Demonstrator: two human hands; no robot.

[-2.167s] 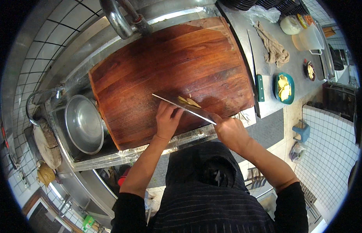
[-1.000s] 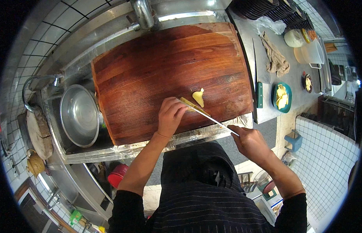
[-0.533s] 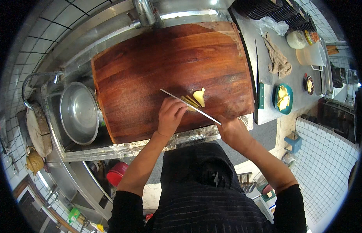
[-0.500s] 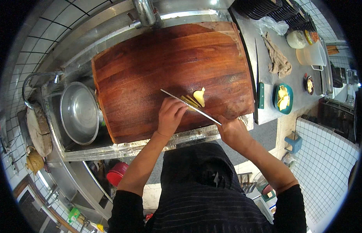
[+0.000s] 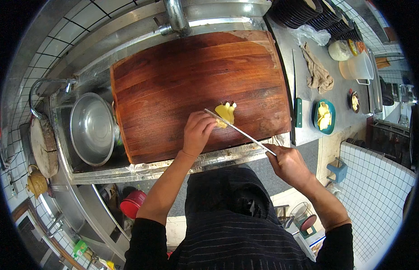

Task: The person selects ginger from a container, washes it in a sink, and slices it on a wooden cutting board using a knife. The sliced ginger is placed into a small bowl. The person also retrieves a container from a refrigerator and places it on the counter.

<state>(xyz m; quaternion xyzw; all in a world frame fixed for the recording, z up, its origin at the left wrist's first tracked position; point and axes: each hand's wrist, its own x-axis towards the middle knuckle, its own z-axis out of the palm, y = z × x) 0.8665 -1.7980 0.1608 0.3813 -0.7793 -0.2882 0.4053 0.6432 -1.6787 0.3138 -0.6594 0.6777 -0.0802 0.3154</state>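
On the large reddish-brown cutting board (image 5: pixel 182 72), my right hand (image 5: pixel 288 166) grips the handle of a knife (image 5: pixel 245 135), seen edge-on as a thin pale line. The blade slants up and left, its tip close to my left fingers. My left hand (image 5: pixel 199 132) has its fingers bent and pressed together at a pale yellow piece of ginger (image 5: pixel 221 123), on the near side of the blade. Just beyond the blade lies a small cluster of yellow ginger pieces (image 5: pixel 226 110). The fingertips partly cover the held piece.
Right of the board, a cleaver with a green handle (image 5: pixel 298 112), a teal bowl (image 5: pixel 324 118) of yellow slices and a crumpled cloth (image 5: pixel 318 72) rest on the steel counter. A metal basin (image 5: pixel 92 130) sits in the sink at left. A faucet (image 5: pixel 174 18) stands behind the board.
My right hand and the knife have shifted right and toward me. The thin slices beside the blade no longer show apart; yellow pieces now cluster at it. My left hand stays nearly in place.
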